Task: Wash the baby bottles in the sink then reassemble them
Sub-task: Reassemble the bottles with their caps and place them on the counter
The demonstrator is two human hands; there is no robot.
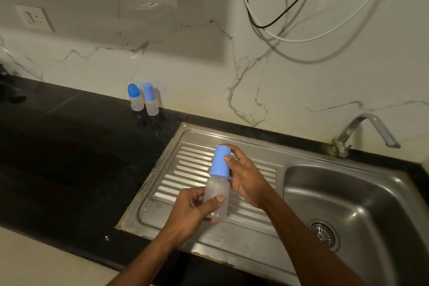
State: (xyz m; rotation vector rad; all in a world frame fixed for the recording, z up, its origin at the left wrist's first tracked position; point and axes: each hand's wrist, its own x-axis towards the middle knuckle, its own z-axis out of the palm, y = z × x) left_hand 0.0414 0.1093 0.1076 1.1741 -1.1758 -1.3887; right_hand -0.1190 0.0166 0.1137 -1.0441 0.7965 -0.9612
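1. Over the ribbed drainboard (185, 160), a clear baby bottle (217, 197) is held nearly upright, its top leaning slightly away from the person; whether its base touches the metal cannot be told.
2. The bottle's transparent body is gripped by the left hand (192, 206): the thumb is laid across the front of the body and the fingers are curled round its left side.
3. A light blue cap (220, 162) is seated on top of the held bottle and is grasped by the right hand (246, 176), with the thumb pressed against the cap's front and the other fingers wrapped behind it.
4. To the right of the drainboard, the sink basin (348, 193) is seen, with a round drain strainer (323, 234) set in its floor.
5. A metal faucet (366, 132) is mounted behind the basin, near the wall, and its spout is angled down towards the basin.
6. Two more bottles are stood upright on the black countertop (69, 146), close against the marble wall (185, 53) and well apart from both hands.
7. Of this pair, the left bottle (135, 97) is topped with a darker blue domed cap, and the right bottle (150, 100), just beside it, is covered by a light blue cylindrical cap.
8. A wall socket (34, 18) is fitted at the upper left, and black and white cables (278, 11) are hung in loops at the upper right.
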